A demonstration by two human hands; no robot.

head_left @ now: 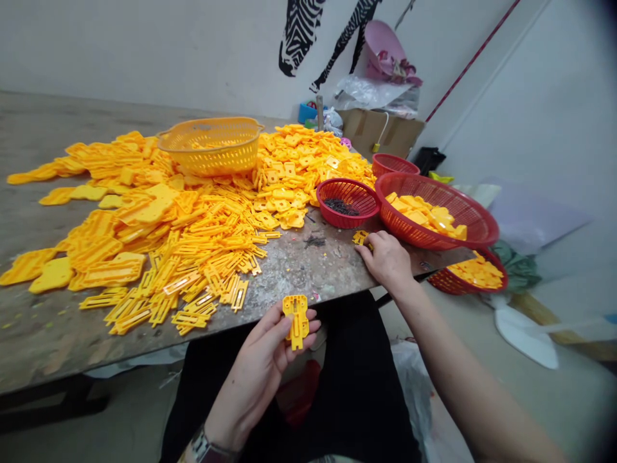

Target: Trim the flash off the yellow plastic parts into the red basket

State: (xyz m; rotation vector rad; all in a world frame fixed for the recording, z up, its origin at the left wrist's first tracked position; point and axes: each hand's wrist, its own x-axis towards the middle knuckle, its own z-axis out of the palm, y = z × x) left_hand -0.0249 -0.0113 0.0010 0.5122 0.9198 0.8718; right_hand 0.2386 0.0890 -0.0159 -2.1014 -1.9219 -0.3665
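My left hand (272,344), in front of the table edge, pinches a yellow plastic shell (297,321) between thumb and fingers. Its hollow inner side faces up, and a narrow slotted yellow strip (297,335) appears to lie along its middle. My right hand (389,260) rests at the table's edge with fingers curled round a small yellow plastic part (360,237), mostly hidden by the fingers. Just beyond that hand stands a small red basket (348,204) holding small dark pieces (341,206). More dark pieces (315,241) lie loose on the tabletop.
Slotted yellow strips (193,270) and yellow shells (308,161) are heaped across the table (43,347). A yellow basket (209,148) sits on the heap. At right, a large red basket (475,218) holds yellow parts, with another red basket (499,283) lower down. A cardboard box (380,132) stands behind.
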